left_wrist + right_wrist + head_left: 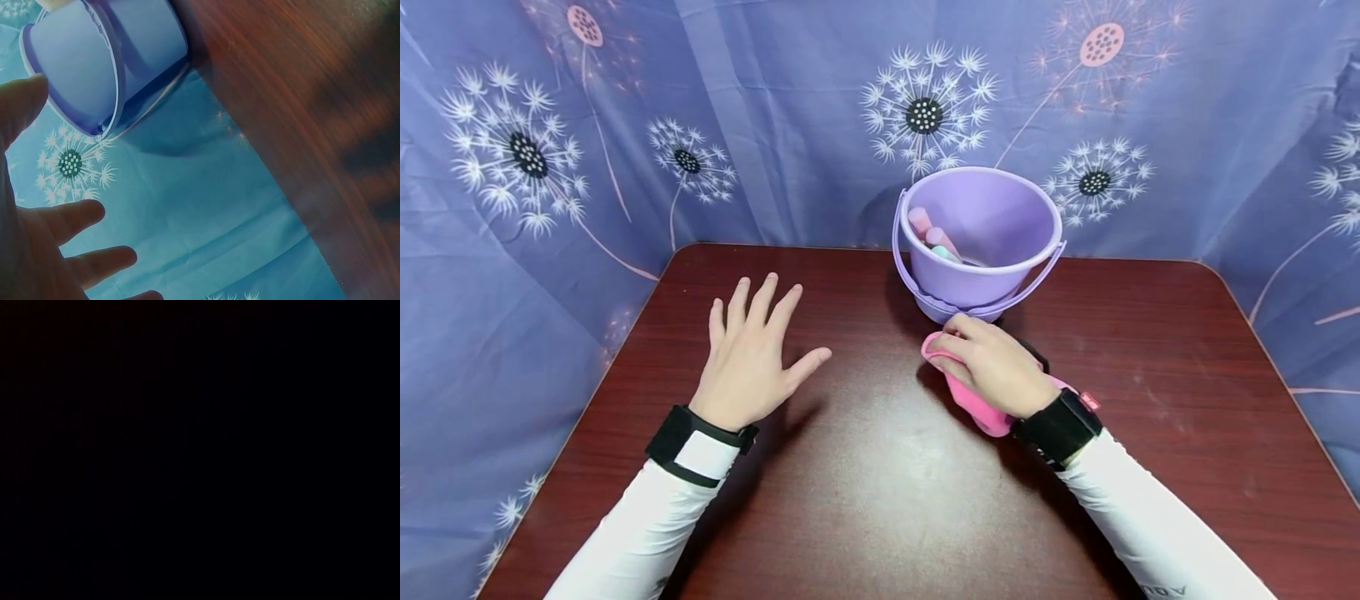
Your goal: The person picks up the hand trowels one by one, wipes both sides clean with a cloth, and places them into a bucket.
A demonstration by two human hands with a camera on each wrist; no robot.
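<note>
In the head view my right hand [996, 362] grips a bright pink object [973, 404] by its rounded far end, fingers curled over the edge. The hand and wrist band cover much of it, so I cannot tell its kind; a small red tag [1088, 402] shows beside the band. Just beyond stands a light purple bucket [951, 279], upright, its handle hanging down in front. Pink and mint pieces [942, 240] lie inside. My left hand [745, 358] is over the table's left half, palm down, fingers spread, holding nothing. The right wrist view is black.
The dark red-brown wooden table [865, 500] has rounded back corners. Behind and beside it hangs a blue curtain [805, 125] with dandelion prints. The bucket stands near the table's back edge, close to the curtain.
</note>
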